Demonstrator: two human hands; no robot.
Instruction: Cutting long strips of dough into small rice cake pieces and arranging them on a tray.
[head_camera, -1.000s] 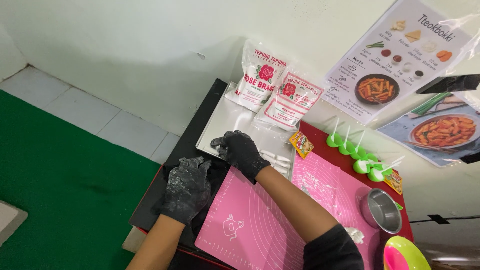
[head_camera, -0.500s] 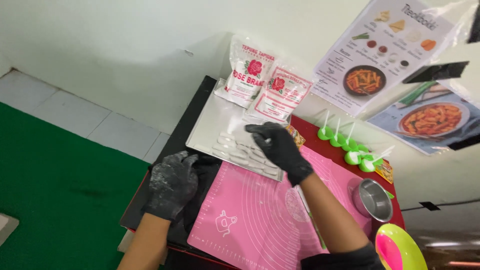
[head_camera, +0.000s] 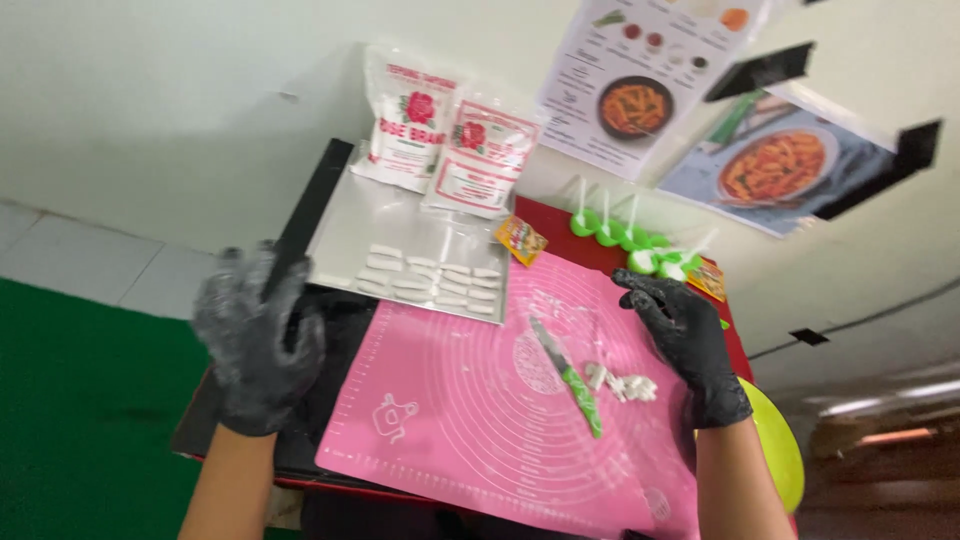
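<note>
Head view: small white dough pieces (head_camera: 622, 384) beside green-handled knife (head_camera: 568, 377).

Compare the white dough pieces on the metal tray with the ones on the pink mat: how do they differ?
The tray pieces lie in neat rows on the metal tray; the mat pieces sit in a loose heap beside the green-handled knife on the pink mat. Tray pieces are more numerous and look longer. Both are white.

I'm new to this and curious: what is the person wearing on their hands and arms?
Both the left hand and the right hand wear black disposable-style gloves, dusted with whitish powder, more so on the left. The gloves end at the wrists. The forearms are bare, with no sleeves, watch or jewellery visible.
</note>
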